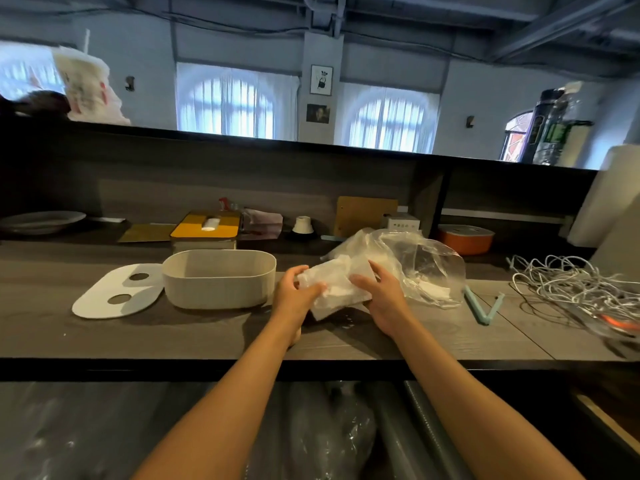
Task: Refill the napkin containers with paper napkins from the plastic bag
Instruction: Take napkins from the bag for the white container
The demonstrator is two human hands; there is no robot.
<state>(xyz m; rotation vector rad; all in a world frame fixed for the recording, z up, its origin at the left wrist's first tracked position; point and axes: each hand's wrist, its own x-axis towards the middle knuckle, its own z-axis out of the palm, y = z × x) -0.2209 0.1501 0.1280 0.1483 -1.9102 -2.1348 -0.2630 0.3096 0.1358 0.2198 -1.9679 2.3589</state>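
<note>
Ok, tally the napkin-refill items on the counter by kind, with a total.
Open beige napkin container: 1
Closed container with yellow lid: 1
White two-hole lid: 1
Clear plastic bag: 1
Napkin bundle gripped by left hand and right hand: 1
Total: 5

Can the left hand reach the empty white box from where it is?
Probably yes. The white box sits open just left of the left hand, with nothing between them. But that hand's grip is busy holding the napkin stack.
</note>
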